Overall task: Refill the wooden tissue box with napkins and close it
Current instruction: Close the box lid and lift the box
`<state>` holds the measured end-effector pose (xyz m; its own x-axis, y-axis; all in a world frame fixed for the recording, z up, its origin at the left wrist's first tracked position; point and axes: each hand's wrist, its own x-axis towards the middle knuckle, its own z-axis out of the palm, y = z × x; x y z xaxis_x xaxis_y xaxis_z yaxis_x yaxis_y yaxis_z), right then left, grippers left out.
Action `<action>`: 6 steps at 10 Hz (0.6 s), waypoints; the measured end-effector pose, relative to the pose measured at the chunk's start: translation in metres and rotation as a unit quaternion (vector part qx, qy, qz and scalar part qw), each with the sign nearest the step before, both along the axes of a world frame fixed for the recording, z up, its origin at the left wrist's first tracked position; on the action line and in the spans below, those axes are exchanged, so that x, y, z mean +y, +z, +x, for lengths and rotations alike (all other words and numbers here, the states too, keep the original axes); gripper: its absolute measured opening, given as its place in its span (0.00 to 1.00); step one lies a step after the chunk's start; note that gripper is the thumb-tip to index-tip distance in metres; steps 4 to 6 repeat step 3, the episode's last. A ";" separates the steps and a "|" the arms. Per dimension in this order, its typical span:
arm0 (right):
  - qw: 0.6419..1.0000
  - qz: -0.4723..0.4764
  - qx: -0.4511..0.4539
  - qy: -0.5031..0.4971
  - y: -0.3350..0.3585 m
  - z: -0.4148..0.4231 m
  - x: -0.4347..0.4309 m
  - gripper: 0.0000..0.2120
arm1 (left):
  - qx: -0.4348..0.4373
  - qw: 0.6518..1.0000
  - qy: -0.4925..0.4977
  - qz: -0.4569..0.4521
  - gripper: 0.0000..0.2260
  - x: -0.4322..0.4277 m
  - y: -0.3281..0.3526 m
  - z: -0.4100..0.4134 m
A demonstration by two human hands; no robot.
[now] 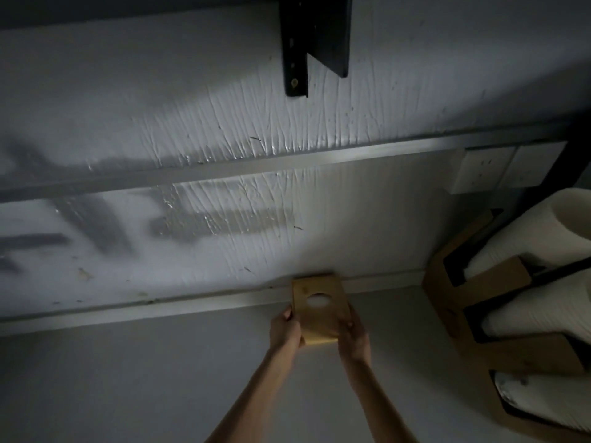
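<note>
Left hand (285,330) and right hand (353,338) each grip a side of the wooden tissue box (319,310), at the back edge of the bench (160,378) by the wall. White shows through its oval hole, so I'd guess it's filled. Next up: check the lid sits flush.

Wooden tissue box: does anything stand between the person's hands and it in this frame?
Nothing visible does. The left hand and right hand grip the wooden tissue box by its opposite sides, close to the wall. The cardboard rack of white rolls stands apart to the right.
</note>
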<state>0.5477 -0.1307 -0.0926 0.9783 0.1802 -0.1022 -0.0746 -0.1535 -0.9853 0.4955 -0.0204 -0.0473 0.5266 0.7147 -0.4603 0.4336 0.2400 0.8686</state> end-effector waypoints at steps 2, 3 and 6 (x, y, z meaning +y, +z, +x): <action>0.985 0.073 0.146 0.054 0.037 -0.011 -0.011 0.33 | -0.052 0.989 -0.029 -0.133 0.20 -0.011 0.032 -0.023; 0.982 0.057 0.153 0.094 0.062 -0.032 -0.024 0.42 | -0.034 0.993 -0.077 -0.087 0.31 -0.024 0.037 -0.051; 0.982 0.057 0.153 0.094 0.062 -0.032 -0.024 0.42 | -0.034 0.993 -0.077 -0.087 0.31 -0.024 0.037 -0.051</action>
